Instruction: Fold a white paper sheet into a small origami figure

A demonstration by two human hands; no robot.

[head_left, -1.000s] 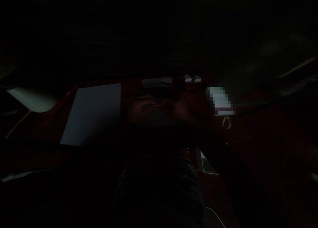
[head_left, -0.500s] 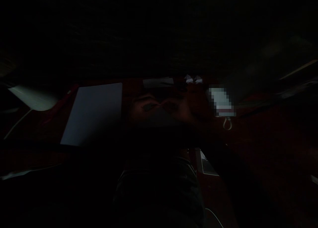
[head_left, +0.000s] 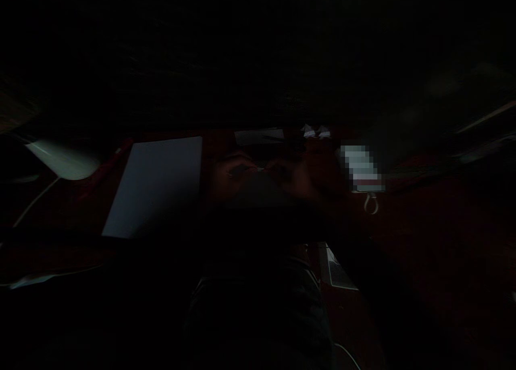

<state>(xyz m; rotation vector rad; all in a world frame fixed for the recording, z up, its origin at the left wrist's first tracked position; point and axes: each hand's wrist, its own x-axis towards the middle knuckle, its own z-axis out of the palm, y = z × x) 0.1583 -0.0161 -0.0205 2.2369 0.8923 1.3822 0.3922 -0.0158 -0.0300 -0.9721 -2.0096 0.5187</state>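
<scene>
The scene is very dark. My left hand (head_left: pixel 229 175) is curled in the middle, its fingertips pressed together. Facing it, my right hand (head_left: pixel 296 178) is closed in a similar pinch. Between the fingertips of both shows a tiny pale thing (head_left: pixel 260 169), too small and dim to name. Beneath the hands lies a dim grey sheet (head_left: pixel 260 193). Large white paper (head_left: pixel 159 182) lies left of my left hand.
Beyond the hands lies a pale strip of paper (head_left: pixel 253 137) with a thin dark object across it. Two small folded white papers (head_left: pixel 308 132) stand to its right. A blurred-out pale item with a loop (head_left: pixel 371 204) is farther right. At left hangs a white rounded object (head_left: pixel 66 160).
The whole view has shifted slightly, so things sit a little lower and to the right. Both hands stay together, with the fingers moved only slightly.
</scene>
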